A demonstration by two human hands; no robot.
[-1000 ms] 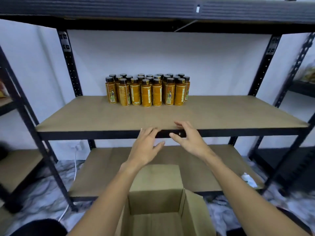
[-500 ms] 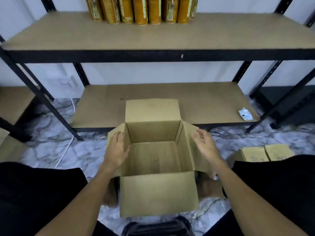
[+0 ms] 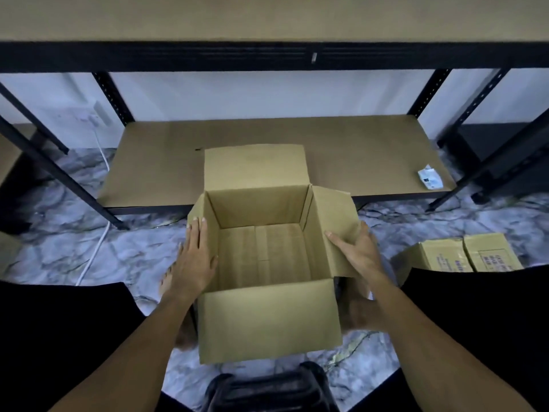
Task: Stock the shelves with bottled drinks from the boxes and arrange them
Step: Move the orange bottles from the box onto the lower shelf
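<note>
Vs 1 s ago, both grips have been brought down from the front edge of the upper shelf (image 3: 267,19) to the box (image 3: 267,319) on the floor (image 3: 124,254). Vs 0.5 s ago, the gap beside the flaps has been closed to contact. The left grip (image 3: 193,263) is laid flat, fingers straight, on the folded-down left flap at 9 o'clock of the box; nothing is curled round. The right grip (image 3: 359,254) has hold of the right flap (image 3: 335,212) at 3 o'clock, thumb on top, fingers tucked beneath. The bottles, seen earlier clustered at 12 o'clock on the upper shelf, are out of frame now. None are left in the box, where bare bottom panels can be seen. Judged: this carton is emptied & prob. about to be closed or moved off. A second box (image 3: 457,257), flaps shut, lies at 3 o'clock on the floor, so stocking is likely unfinished

Materials: the box is plain brown corrugated card, matte, creased at the flap hinges, light & easily crushed when empty. Shelf boards are matte tan fibreboard on black perforated steel uprights. A small white packet (image 3: 430,179) is carried at 2 o'clock on the lower shelf (image 3: 166,165). The floor is glossy grey-veined marble, w/ a white cable (image 3: 98,242) run across it at 9 o'clock
</note>
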